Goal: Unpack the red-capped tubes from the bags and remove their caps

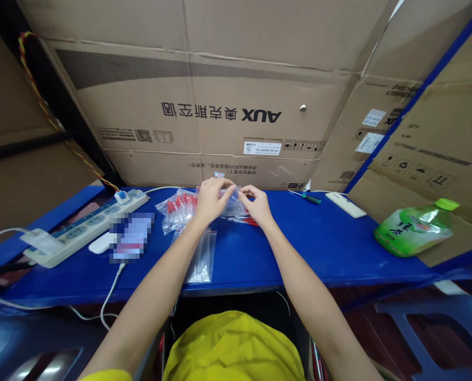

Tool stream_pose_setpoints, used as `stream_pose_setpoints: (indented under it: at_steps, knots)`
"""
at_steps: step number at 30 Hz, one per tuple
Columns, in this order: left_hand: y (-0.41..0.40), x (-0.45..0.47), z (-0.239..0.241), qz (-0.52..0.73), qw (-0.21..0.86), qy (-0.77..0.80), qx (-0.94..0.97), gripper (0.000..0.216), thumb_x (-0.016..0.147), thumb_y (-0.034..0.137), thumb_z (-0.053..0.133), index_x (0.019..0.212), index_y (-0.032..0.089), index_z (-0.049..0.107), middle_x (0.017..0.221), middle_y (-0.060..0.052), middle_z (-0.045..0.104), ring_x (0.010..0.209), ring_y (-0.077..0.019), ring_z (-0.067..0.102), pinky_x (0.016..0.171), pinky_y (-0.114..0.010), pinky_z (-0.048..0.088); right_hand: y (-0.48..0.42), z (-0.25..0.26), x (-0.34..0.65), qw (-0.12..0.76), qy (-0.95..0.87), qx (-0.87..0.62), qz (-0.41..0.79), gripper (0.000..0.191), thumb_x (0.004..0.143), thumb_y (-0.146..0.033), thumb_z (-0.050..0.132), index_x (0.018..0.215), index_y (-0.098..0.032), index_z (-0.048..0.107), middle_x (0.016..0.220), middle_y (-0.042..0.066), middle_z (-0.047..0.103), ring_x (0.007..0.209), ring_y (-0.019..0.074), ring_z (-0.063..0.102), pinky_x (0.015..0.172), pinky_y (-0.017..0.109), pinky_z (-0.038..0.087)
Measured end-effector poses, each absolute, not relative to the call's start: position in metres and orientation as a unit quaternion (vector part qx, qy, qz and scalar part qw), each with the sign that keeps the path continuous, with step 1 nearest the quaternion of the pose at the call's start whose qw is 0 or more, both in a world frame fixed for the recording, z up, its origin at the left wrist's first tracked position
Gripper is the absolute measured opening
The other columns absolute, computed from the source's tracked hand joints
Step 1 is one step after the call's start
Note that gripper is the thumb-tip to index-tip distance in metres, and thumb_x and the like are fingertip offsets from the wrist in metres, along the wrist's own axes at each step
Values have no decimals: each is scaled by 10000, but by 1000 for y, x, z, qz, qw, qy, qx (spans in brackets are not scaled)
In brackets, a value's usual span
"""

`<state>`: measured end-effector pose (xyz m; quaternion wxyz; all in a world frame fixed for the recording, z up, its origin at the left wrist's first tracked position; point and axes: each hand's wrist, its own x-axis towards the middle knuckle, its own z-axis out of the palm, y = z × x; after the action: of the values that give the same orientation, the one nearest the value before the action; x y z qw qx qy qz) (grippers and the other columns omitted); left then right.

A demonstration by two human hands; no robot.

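L hand [212,200], R hand [259,205] on 1 clr bag [232,205], 1 btl [414,230]

Left of the fingers [252,190] lie a phone [133,237], pixelated, and, farther off, a power strip [94,219]. Right of them: a screwdriver [310,199], a white slab [345,205], then a bottle [413,230]. Beyond them stands cardboard [141,108].

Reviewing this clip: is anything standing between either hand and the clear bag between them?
Nothing visible is. The left hand and right hand are both at the clear bag; the bagged red pieces lie off to the left.
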<state>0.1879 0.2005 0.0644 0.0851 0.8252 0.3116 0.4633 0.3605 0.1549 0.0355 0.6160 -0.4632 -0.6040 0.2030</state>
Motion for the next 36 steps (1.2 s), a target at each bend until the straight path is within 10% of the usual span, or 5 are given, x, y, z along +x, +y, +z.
stream_pose_setpoints:
  at_steps: [36]
  knots:
    - [209,181,69,483,360,286,745,333,884,527,747,824,199,728,637,2,581,569,-143,455,576,-271,327,151,42,360,581,-627,-424,299,465,834,-685,712,808,-239,583,601,-60,500,544,115,410,561,268,341]
